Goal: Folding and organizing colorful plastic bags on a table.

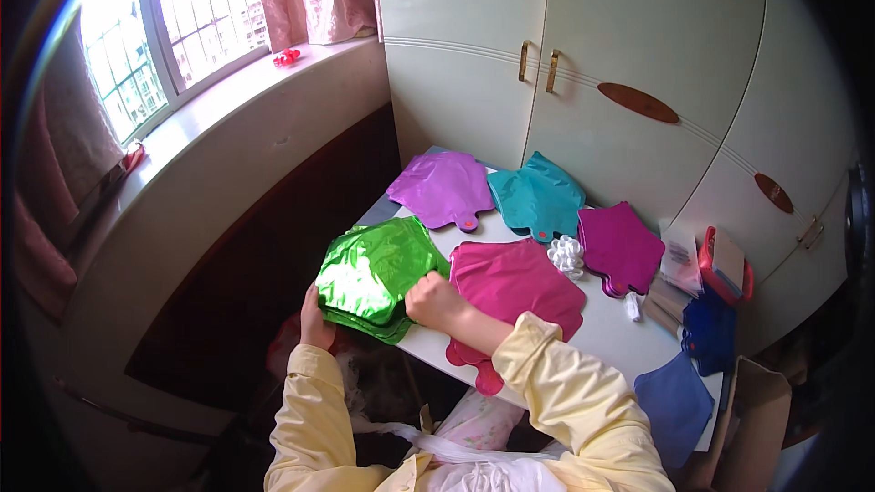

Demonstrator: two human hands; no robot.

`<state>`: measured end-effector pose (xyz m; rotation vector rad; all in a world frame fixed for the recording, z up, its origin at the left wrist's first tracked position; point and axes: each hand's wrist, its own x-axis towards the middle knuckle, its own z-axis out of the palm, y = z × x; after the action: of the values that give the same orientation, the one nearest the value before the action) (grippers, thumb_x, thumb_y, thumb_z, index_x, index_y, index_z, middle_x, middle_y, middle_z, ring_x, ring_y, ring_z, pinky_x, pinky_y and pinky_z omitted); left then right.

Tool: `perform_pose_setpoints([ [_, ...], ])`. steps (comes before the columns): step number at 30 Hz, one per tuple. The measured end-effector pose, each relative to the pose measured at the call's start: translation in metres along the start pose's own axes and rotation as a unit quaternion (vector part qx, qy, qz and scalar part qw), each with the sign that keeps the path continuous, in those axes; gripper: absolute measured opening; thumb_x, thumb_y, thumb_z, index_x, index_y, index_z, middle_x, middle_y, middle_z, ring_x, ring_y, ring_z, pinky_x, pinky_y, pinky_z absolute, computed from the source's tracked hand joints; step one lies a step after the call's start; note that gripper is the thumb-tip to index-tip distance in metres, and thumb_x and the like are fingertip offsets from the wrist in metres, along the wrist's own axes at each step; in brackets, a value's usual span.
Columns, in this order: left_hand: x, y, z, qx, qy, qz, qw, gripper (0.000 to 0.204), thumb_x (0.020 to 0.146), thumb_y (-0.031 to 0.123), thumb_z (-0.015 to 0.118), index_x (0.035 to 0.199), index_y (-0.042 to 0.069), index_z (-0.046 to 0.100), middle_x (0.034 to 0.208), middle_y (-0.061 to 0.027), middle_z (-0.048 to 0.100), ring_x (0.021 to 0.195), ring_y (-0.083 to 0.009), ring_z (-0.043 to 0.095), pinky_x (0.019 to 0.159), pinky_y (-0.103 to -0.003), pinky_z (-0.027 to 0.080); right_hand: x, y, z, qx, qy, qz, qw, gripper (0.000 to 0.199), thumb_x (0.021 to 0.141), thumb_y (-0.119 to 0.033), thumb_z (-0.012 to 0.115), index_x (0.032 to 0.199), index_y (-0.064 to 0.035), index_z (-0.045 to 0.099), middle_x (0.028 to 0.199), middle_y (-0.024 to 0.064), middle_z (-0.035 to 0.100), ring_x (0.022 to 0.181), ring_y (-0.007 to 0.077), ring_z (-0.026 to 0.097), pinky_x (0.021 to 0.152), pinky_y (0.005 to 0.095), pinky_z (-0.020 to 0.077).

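A stack of flat, shiny green foil balloons point(374, 264) lies at the table's near left corner, part of it over the edge. My left hand point(315, 321) grips the stack's left edge, its fingers partly hidden by the foil. On the opposite side, my right hand point(437, 303) is closed at the green foil's lower right edge; its fingertips are out of sight. Beneath my right wrist lies a pile of deep pink foil balloons point(515, 287), with rounded tabs toward me.
Behind are purple point(442, 187), teal point(538, 193) and magenta point(622, 244) foil piles, with a white ribbon bundle point(566, 257) between. Dark blue point(709, 328) and lighter blue foil point(674, 405) lie right, near a red-edged container point(725, 264) and cardboard box point(752, 410). Cabinets point(638, 27) stand behind the table.
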<state>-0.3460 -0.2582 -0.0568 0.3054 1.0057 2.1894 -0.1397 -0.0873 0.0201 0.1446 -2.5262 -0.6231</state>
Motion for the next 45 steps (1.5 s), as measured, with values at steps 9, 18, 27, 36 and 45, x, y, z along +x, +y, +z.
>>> perform_pose_setpoints([
  [9, 0.018, 0.014, 0.018, 0.21, 0.041, 0.002, 0.977, 0.037, 0.088, 0.003, 0.047, 0.124, 0.006, 0.043, 0.11, -0.009, 0.055, 0.096, -0.0193, 0.056, 0.08, -0.033, 0.049, -0.026, -0.029, -0.025, 0.053, -0.027, 0.06, 0.996, 0.012, 0.067, -0.022, 0.06, 0.066, -0.01, 0.059, 0.061, 0.0028, 0.056, 0.059, 0.0193, 0.056, 0.054, 0.0319, 0.0385],
  [18, 0.056, 0.015, -0.008, 0.336, 0.026, 0.004, 0.942, 0.043, 0.083, 0.006, 0.054, 0.124, 0.004, 0.04, 0.103, -0.0094, 0.055, 0.09, -0.0162, 0.054, 0.076, -0.029, 0.045, -0.086, 0.057, -0.061, 0.196, -0.211, 0.342, 0.895, 0.052, 0.081, -0.041, 0.057, 0.119, -0.007, 0.046, 0.115, 0.0135, 0.05, 0.108, 0.0308, 0.051, 0.086, 0.0478, 0.0435],
  [27, -0.021, 0.013, 0.043, 0.627, 0.018, 0.396, 0.671, 0.046, 0.074, 0.006, 0.063, 0.117, 0.003, 0.048, 0.112, -0.0155, 0.051, 0.103, -0.0303, 0.048, 0.09, -0.038, 0.038, -0.171, 0.065, -0.132, 0.288, -0.366, 0.264, 0.845, 0.088, 0.062, -0.041, 0.076, 0.137, -0.0178, 0.034, 0.144, 0.0155, 0.024, 0.133, 0.0362, 0.019, 0.105, 0.0499, 0.0218],
  [36, -0.117, -0.03, 0.147, 0.659, -0.276, 0.274, 0.644, 0.018, 0.074, 0.012, 0.064, 0.09, 0.004, 0.063, 0.088, -0.0103, 0.061, 0.085, -0.0288, 0.057, 0.077, -0.037, 0.046, -0.193, 0.017, -0.141, 0.235, -0.229, 0.192, 0.925, 0.051, 0.066, -0.03, 0.073, 0.109, -0.0125, 0.053, 0.108, 0.005, 0.051, 0.096, 0.0219, 0.052, 0.078, 0.035, 0.0427],
  [45, -0.123, -0.083, 0.154, 0.676, -0.221, 0.281, 0.644, 0.016, 0.074, 0.016, 0.064, 0.084, 0.003, 0.065, 0.084, -0.01, 0.059, 0.082, -0.0289, 0.054, 0.075, -0.038, 0.044, -0.178, -0.002, -0.11, 0.178, -0.142, 0.149, 0.962, 0.044, 0.074, -0.035, 0.065, 0.114, -0.0192, 0.056, 0.119, -0.0006, 0.053, 0.106, 0.0198, 0.05, 0.084, 0.0401, 0.0403],
])
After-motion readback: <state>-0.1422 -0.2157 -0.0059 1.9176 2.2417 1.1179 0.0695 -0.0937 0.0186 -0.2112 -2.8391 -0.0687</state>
